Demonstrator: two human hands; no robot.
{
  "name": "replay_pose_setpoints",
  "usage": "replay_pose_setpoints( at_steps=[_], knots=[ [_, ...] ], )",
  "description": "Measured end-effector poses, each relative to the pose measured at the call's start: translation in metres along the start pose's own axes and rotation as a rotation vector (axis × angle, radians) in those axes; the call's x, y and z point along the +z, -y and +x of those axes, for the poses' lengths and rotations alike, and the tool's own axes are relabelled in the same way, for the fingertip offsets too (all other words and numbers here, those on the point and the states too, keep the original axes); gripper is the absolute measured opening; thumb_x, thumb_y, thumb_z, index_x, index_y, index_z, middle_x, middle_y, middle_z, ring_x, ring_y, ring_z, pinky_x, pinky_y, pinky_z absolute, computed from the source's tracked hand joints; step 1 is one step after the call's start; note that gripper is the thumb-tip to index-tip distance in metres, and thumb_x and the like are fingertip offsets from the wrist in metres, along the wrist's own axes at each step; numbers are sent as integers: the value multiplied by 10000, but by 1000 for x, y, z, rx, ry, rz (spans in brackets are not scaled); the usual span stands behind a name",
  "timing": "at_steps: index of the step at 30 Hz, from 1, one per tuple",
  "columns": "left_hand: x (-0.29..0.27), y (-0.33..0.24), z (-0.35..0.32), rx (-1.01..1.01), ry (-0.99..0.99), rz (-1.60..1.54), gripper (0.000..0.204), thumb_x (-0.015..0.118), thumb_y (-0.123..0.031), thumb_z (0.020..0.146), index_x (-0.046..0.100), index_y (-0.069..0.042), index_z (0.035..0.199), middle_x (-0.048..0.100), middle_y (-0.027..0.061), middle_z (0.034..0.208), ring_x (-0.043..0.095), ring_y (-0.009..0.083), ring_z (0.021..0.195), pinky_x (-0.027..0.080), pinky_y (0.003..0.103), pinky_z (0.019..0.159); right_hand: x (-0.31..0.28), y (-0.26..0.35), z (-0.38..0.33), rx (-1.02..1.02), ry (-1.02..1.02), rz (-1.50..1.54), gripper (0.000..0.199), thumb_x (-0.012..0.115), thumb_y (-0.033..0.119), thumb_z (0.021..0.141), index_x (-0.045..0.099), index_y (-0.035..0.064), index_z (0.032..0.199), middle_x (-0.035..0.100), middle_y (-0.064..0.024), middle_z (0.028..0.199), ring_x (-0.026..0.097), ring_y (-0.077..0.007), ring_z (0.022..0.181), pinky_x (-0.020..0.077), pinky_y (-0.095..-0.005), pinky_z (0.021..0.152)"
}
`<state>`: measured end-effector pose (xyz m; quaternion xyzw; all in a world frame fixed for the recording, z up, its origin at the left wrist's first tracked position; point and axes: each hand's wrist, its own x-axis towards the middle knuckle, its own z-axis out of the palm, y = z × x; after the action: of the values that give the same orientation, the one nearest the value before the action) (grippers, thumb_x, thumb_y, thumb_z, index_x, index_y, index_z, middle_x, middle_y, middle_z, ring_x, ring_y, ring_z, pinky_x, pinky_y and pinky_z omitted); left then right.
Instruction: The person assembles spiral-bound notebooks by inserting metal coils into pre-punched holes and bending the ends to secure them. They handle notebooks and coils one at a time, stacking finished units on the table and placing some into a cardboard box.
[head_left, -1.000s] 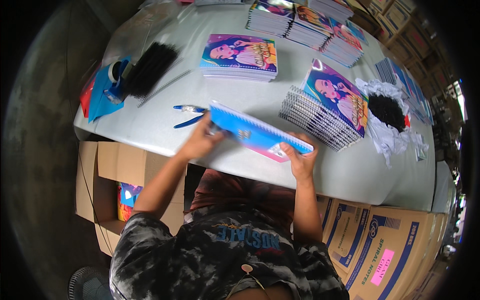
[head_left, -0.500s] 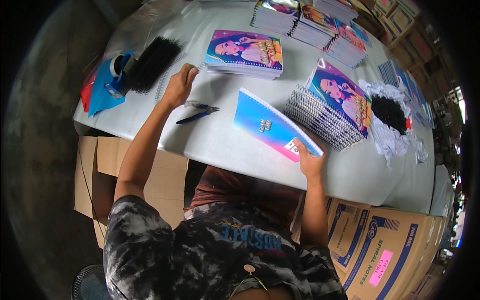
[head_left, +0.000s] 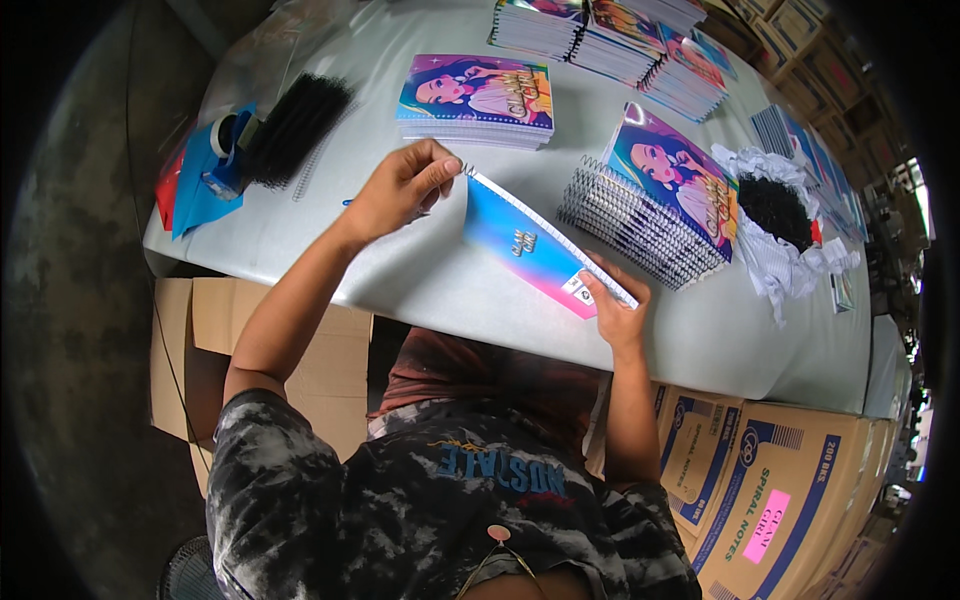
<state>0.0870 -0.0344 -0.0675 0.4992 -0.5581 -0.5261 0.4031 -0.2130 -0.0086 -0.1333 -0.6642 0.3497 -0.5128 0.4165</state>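
My right hand (head_left: 620, 308) grips a thin notebook (head_left: 520, 235) by its lower right end, with the blue and pink cover facing me and the punched edge tilted up. At the notebook's upper left corner, my left hand (head_left: 402, 190) pinches a wire spiral coil (head_left: 467, 169) between thumb and fingers. The coil's end meets the first holes of that edge; how far it is threaded is too small to tell. Pliers with blue handles (head_left: 347, 203) lie on the table, mostly hidden behind my left hand.
Beyond my left hand lies a notebook stack (head_left: 475, 95). To the right stands a stack of coiled notebooks (head_left: 650, 215), beside crumpled paper with black coils (head_left: 775, 212). At left are a black bundle of coils (head_left: 298, 130) and a tape dispenser (head_left: 226, 160). Cardboard boxes (head_left: 790, 500) stand below the table.
My left hand has moved right and nearer, from beside the far notebook stack to the held notebook's corner, bringing a coil with it. My right hand keeps its grip, with the notebook slightly shifted.
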Motion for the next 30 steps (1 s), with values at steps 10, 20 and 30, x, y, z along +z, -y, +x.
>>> replay_pose_setpoints(
  at_steps=[10, 20, 30],
  knots=[
    [5, -58, 3, 528, 152, 1195, 169, 677, -155, 751, 592, -72, 871, 602, 53, 913, 554, 222, 894, 381, 333, 835, -3, -4, -5, -22, 54, -49, 292, 592, -50, 798, 621, -6, 1085, 670, -109, 949, 613, -102, 793, 492, -227, 708],
    [28, -40, -8, 808, -404, 1483, 761, 686, -492, 671, 459, -53, 1249, 396, 166, 1327, 351, 355, 1212, 249, 510, 986, 10, -1, -7, -269, 4, -110, 359, 545, -122, 734, 622, -13, 1067, 643, -153, 1039, 638, -252, 949, 506, -297, 815],
    [18, 58, 9, 1019, -747, 1196, 1128, 247, -807, 732, 87, 116, 1362, 18, 331, 1427, -72, 435, 1340, -121, 581, 1005, 33, 6, -24, -368, 18, -154, 361, 584, -76, 722, 620, -1, 1073, 644, -154, 1031, 646, -268, 918, 518, -322, 792]
  ],
)
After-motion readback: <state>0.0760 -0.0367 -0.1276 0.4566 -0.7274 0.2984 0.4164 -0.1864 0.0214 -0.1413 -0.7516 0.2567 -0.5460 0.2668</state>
